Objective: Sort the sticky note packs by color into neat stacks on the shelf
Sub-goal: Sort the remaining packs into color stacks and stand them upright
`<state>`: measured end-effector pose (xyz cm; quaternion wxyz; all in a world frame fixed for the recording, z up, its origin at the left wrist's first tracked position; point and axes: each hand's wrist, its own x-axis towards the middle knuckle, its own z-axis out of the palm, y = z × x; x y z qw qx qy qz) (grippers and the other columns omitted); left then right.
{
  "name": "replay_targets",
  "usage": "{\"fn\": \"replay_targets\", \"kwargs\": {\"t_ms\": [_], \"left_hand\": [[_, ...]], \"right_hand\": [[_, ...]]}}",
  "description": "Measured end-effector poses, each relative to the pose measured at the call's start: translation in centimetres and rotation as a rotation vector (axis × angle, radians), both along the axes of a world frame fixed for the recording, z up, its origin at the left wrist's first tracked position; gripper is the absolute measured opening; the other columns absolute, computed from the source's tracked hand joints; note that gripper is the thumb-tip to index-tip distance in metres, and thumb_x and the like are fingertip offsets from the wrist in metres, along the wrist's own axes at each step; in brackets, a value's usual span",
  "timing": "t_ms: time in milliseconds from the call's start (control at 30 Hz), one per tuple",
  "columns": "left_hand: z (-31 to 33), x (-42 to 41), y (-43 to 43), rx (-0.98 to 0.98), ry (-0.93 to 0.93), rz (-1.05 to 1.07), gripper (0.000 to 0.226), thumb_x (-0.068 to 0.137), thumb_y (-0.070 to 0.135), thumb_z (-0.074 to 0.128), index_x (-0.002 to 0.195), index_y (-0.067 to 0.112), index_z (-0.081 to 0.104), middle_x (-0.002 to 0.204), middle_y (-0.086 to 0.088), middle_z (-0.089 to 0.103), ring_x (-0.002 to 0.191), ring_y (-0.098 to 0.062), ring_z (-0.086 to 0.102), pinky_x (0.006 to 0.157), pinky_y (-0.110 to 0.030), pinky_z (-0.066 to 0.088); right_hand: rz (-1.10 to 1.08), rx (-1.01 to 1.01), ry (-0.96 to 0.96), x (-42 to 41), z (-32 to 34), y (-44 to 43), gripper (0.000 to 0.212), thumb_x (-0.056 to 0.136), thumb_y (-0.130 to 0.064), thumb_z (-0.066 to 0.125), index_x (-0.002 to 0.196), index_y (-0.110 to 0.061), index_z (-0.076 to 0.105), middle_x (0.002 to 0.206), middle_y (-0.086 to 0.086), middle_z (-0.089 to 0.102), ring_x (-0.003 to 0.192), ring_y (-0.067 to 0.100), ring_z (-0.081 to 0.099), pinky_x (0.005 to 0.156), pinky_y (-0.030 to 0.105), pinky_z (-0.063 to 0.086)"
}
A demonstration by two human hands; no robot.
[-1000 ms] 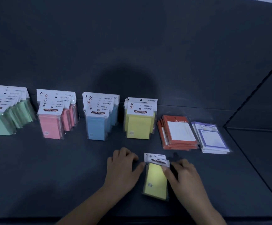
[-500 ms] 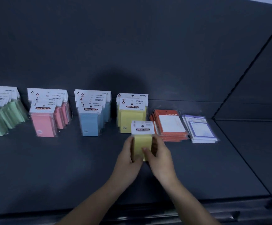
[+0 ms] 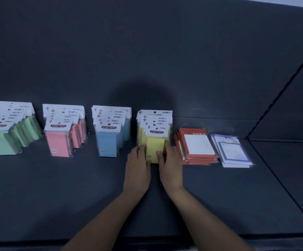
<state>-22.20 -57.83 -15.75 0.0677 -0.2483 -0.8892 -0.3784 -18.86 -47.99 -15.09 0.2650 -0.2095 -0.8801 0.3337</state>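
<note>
Left hand [image 3: 138,166] and right hand [image 3: 171,166] fingers clamp one yellow pack [image 3: 154,149] at the yellow stack [image 3: 155,122]; three stacks [image 3: 58,142] left of it, two stacks [image 3: 197,145] right.

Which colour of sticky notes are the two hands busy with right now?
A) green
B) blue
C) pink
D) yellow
D: the left hand and the right hand hold a yellow pack at the front of the yellow stack, which stands between the blue stack and the red pile.
</note>
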Motion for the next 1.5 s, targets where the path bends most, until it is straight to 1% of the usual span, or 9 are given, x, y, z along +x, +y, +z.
{"fn": "replay_targets", "kwargs": {"t_ms": [300, 400, 600, 733, 833, 1000, 1133, 1267, 1500], "left_hand": [[-0.7, -0.5, -0.2, -0.129, 0.083, 0.003, 0.053, 0.091, 0.008, 0.052, 0.141, 0.007, 0.037, 0.127, -0.019, 0.048, 0.109, -0.036, 0.049, 0.091, -0.042, 0.040], [-0.3, -0.6, -0.1, -0.117, 0.026, 0.004, 0.054, 0.095, 0.013, 0.046, 0.145, 0.013, 0.028, 0.135, -0.015, 0.042, 0.120, -0.032, 0.041, 0.100, -0.041, 0.032], [0.4, -0.4, -0.3, 0.086, -0.063, -0.006, 0.053, 0.091, 0.014, 0.051, 0.141, 0.015, 0.034, 0.134, -0.008, 0.039, 0.123, -0.022, 0.033, 0.102, -0.029, 0.025], [1.1, 0.4, -1.1, 0.314, 0.032, -0.057, 0.041, 0.083, -0.001, 0.049, 0.122, 0.011, 0.051, 0.114, -0.002, 0.049, 0.105, -0.008, 0.037, 0.092, -0.018, 0.030], [2.0, 1.4, -1.0, 0.417, 0.082, -0.223, 0.032, 0.080, 0.010, 0.042, 0.107, 0.014, 0.059, 0.095, 0.008, 0.055, 0.091, -0.008, 0.050, 0.082, -0.017, 0.040], [4.5, 3.5, 3.1, 0.373, -0.381, -0.318, 0.018, 0.087, 0.015, 0.053, 0.103, 0.024, 0.055, 0.095, 0.016, 0.059, 0.095, -0.008, 0.056, 0.078, -0.007, 0.040], [5.0, 4.2, 6.9, 0.297, -0.784, -0.263, 0.048, 0.085, 0.029, 0.062, 0.127, 0.018, 0.040, 0.113, 0.010, 0.054, 0.101, -0.005, 0.053, 0.082, -0.019, 0.042], [5.7, 4.0, 9.9, 0.483, -0.992, -0.067, 0.042, 0.083, 0.014, 0.065, 0.120, 0.011, 0.046, 0.103, 0.000, 0.060, 0.082, -0.003, 0.052, 0.063, -0.016, 0.038], [6.5, 2.7, 12.2, 0.481, -1.152, 0.120, 0.011, 0.083, 0.029, 0.066, 0.086, 0.019, 0.063, 0.084, 0.001, 0.065, 0.081, -0.014, 0.056, 0.079, -0.029, 0.036]], "right_hand": [[0.038, 0.030, -0.089, 0.1, 0.0, 0.0, 0.053, 0.098, -0.021, 0.042, 0.147, -0.015, 0.022, 0.121, 0.010, 0.049, 0.107, 0.022, 0.045, 0.096, 0.034, 0.039], [0.020, 0.053, -0.125, 0.1, 0.3, 0.0, 0.055, 0.098, -0.024, 0.041, 0.148, -0.017, 0.018, 0.124, 0.011, 0.047, 0.110, 0.023, 0.044, 0.099, 0.035, 0.038], [-0.054, -0.034, -0.037, 0.1, 0.8, -0.6, 0.052, 0.093, -0.021, 0.052, 0.141, -0.014, 0.031, 0.115, 0.004, 0.050, 0.108, 0.019, 0.047, 0.096, 0.033, 0.042], [-0.031, -0.118, 0.074, 2.2, 0.7, -1.4, 0.049, 0.090, -0.010, 0.056, 0.135, -0.014, 0.039, 0.118, 0.000, 0.049, 0.112, 0.014, 0.047, 0.098, 0.030, 0.041], [-0.036, -0.037, 0.193, 4.2, 2.0, -0.9, 0.031, 0.089, -0.011, 0.056, 0.120, -0.013, 0.053, 0.104, -0.005, 0.049, 0.098, 0.012, 0.049, 0.089, 0.024, 0.040], [-0.264, -0.036, 0.305, 6.2, 4.4, 4.5, 0.026, 0.084, -0.019, 0.047, 0.106, -0.011, 0.059, 0.103, -0.007, 0.050, 0.101, 0.013, 0.045, 0.091, 0.027, 0.037], [-0.204, -0.331, 0.070, 7.1, 4.7, 8.6, 0.035, 0.090, -0.016, 0.055, 0.123, -0.005, 0.050, 0.106, 0.002, 0.052, 0.102, 0.020, 0.051, 0.083, 0.019, 0.034], [-0.100, -0.464, -0.062, 7.4, 4.4, 11.2, 0.042, 0.092, -0.024, 0.056, 0.128, -0.006, 0.047, 0.098, -0.002, 0.056, 0.096, 0.016, 0.054, 0.077, 0.018, 0.034], [0.152, -0.573, -0.123, 7.9, 3.9, 14.0, 0.031, 0.090, -0.014, 0.056, 0.121, -0.018, 0.054, 0.115, -0.003, 0.062, 0.106, 0.011, 0.058, 0.092, 0.024, 0.045]]}}
